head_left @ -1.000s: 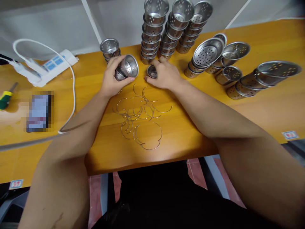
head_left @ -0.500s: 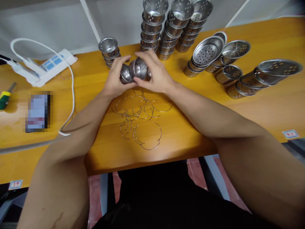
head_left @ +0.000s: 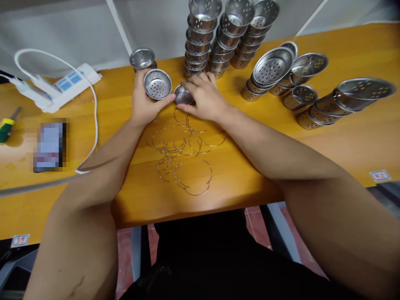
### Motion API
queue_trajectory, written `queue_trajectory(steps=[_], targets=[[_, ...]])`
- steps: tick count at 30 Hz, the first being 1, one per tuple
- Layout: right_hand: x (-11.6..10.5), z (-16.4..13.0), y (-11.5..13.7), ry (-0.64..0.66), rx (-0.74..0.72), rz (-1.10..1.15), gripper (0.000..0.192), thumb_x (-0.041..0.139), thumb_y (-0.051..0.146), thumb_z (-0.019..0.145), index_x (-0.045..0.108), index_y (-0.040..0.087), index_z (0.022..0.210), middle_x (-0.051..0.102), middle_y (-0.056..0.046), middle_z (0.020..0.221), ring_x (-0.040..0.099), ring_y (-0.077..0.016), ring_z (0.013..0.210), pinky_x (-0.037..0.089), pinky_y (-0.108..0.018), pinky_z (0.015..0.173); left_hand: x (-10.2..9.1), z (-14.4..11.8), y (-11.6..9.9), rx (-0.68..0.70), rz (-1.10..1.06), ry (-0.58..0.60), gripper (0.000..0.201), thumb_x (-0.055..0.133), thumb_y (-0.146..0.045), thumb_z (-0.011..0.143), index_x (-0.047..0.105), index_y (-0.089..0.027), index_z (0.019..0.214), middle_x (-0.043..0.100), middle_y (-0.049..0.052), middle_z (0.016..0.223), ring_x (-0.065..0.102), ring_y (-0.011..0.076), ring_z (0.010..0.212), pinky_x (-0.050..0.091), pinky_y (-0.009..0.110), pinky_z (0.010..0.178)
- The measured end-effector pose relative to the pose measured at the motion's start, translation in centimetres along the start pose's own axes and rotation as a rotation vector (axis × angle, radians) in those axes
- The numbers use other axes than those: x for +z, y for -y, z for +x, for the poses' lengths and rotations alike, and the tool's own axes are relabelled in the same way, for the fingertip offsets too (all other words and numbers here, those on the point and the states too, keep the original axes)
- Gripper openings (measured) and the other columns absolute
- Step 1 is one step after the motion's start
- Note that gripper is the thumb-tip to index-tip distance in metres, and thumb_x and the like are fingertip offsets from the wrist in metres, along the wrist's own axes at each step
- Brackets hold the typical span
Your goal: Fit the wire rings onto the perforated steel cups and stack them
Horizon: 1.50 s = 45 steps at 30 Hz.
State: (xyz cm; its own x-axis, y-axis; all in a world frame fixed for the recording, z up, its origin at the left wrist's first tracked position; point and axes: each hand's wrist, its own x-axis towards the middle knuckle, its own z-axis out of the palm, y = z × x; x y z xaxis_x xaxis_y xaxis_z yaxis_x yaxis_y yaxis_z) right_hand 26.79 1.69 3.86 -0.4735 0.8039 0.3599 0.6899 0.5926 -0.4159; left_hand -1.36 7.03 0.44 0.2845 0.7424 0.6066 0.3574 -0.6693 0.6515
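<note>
My left hand (head_left: pixel 142 104) is closed around a perforated metal cup (head_left: pixel 158 85), its mouth facing me and small holes showing in its bottom. Just to the right, my right hand (head_left: pixel 201 96) grips a second perforated metal cup (head_left: pixel 183 95), partly covered by the fingers. The two cups are apart. Below the hands, several thin curved wire pieces (head_left: pixel 184 146) lie loose and overlapping on the wooden table (head_left: pixel 243 187). Right behind my left hand stands a short stack of similar cups (head_left: pixel 143 58), its lower part hidden.
Tall stacks of perforated cups (head_left: pixel 197 46) rise at the back. More cups (head_left: pixel 271 68) stand and lean in stacks at the right. At the left are a white power strip (head_left: pixel 73 85) with a cable, a phone (head_left: pixel 48 146) and a green-handled screwdriver (head_left: pixel 6 129).
The two cups, close together before, are now apart. My left hand has moved left and turned its cup mouth toward me; my right hand has its cup lower, near the table.
</note>
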Motion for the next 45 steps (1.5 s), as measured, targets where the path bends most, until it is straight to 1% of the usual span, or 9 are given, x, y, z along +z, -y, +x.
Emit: queue_trajectory(steps=[3,7,11,16,20,23,28,36,45], targets=[[-0.4,-0.2,0.4,0.019,0.016,-0.078,0.092,0.04,0.1,0.106,0.088,0.028,0.137,0.085,-0.025,0.113,0.041,-0.0459,0.142,0.023,-0.065,0.125,0.8,-0.2,1.2,-0.009,0.01,-0.083,0.096,0.104,-0.092,0.081,0.067,-0.041,0.153,0.078,0.013,0.152,0.075,0.0499,0.148,0.061,0.078,0.135],[-2.9,-0.8,2.8,0.074,0.035,-0.125,0.077,0.048,0.087,0.118,0.085,0.029,0.151,0.082,-0.021,0.131,0.052,-0.0495,0.151,0.04,-0.065,0.125,1.1,0.0,0.1,-0.105,-0.032,-0.104,0.089,0.106,-0.084,0.081,0.066,-0.04,0.148,0.078,0.012,0.149,0.077,0.0481,0.143,0.063,0.075,0.133],[-5.2,-2.4,6.6,0.342,-0.056,-0.12,0.053,0.066,0.066,0.124,0.079,0.026,0.157,0.079,-0.017,0.147,0.07,-0.0444,0.14,0.055,-0.057,0.117,0.9,0.1,-1.5,-0.135,-0.043,-0.106,0.089,0.103,-0.092,0.08,0.066,-0.041,0.143,0.079,0.01,0.145,0.077,0.0469,0.14,0.063,0.074,0.13],[-2.8,-5.2,11.5,0.555,-0.287,-0.154,0.091,0.094,0.072,0.111,0.066,0.012,0.174,0.068,-0.03,0.169,0.075,-0.0486,0.143,0.061,-0.056,0.116,0.5,-0.2,-0.6,-0.111,-0.039,-0.061,0.093,0.103,-0.1,0.081,0.068,-0.039,0.142,0.083,0.007,0.146,0.077,0.0432,0.141,0.063,0.077,0.128],[-0.8,-5.3,13.6,0.606,-0.318,-0.228,0.054,0.082,0.046,0.126,0.074,0.002,0.157,0.073,-0.031,0.155,0.078,-0.0427,0.134,0.059,-0.049,0.11,0.6,-0.6,1.1,-0.039,-0.018,-0.091,0.093,0.104,-0.097,0.077,0.068,-0.043,0.143,0.083,0.008,0.147,0.081,0.0461,0.134,0.067,0.077,0.12],[-1.2,-4.5,13.7,0.652,-0.341,-0.271,0.026,0.065,0.021,0.13,0.079,0.009,0.148,0.08,-0.024,0.144,0.079,-0.0334,0.119,0.053,-0.04,0.091,0.7,-0.8,1.6,-0.008,0.018,-0.096,0.098,0.101,-0.098,0.075,0.065,-0.041,0.146,0.083,0.01,0.145,0.082,0.0462,0.131,0.069,0.074,0.116],[-2.1,-4.1,12.8,0.696,-0.335,-0.302,0.042,0.05,-0.005,0.117,0.082,0.013,0.136,0.085,-0.018,0.134,0.076,-0.0283,0.108,0.039,-0.038,0.077,0.7,-0.5,0.6,-0.08,-0.048,-0.094,0.097,0.108,-0.093,0.066,0.067,-0.042,0.138,0.082,0.008,0.138,0.08,0.047,0.13,0.067,0.074,0.119],[-3.9,-4.2,12.3,0.612,-0.198,-0.185,0.021,0.07,0.014,0.112,0.084,0.02,0.127,0.088,-0.014,0.124,0.07,-0.0262,0.092,0.031,-0.039,0.072,0.3,-0.6,-0.5,-0.014,0.017,-0.043,0.092,0.1,-0.097,0.08,0.068,-0.043,0.148,0.084,0.008,0.138,0.082,0.046,0.131,0.069,0.073,0.118],[-7.6,-3.1,8.4,0.441,-0.067,-0.108,0.02,0.068,0.019,0.111,0.084,0.026,0.121,0.085,-0.01,0.109,0.073,-0.0316,0.098,0.048,-0.043,0.087,1.2,-0.1,0.8,-0.063,-0.023,-0.089,0.109,0.108,-0.101,0.067,0.063,-0.041,0.146,0.079,0.011,0.15,0.079,0.0473,0.142,0.068,0.075,0.128]])
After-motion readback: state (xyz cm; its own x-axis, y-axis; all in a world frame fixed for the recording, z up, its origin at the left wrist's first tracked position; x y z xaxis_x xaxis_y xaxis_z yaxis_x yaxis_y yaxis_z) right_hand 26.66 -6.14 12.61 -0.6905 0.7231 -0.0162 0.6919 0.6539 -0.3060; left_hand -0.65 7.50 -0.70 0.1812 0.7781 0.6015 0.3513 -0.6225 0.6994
